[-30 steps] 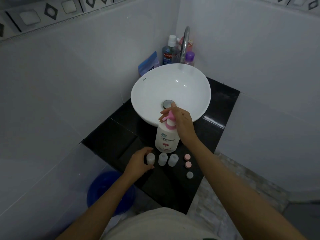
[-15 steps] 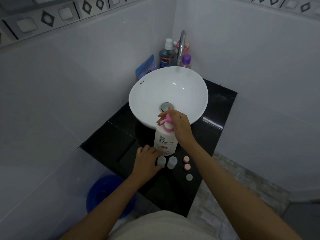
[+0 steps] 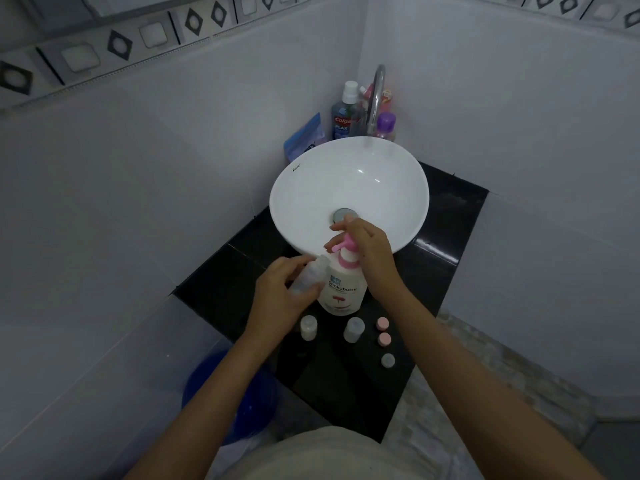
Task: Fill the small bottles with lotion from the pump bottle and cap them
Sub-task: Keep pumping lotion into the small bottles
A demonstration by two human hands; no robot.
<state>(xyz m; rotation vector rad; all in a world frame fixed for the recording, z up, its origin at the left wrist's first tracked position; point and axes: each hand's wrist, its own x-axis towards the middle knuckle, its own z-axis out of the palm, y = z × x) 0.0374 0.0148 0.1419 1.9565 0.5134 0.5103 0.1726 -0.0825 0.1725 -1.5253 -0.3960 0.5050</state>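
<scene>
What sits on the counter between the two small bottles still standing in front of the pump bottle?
Nothing: the head view shows bare black counter between the left standing bottle and the right standing bottle. The pump bottle stands just behind that gap.

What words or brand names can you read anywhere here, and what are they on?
"Shokubutsu": on the pump bottle; the smaller print above it is too blurred to read.
"Colgate PLAX", the first word partly cut off: on the blue mouthwash bottle.
"Kassa" or similar, too small to be sure: on the basin rim.
</scene>
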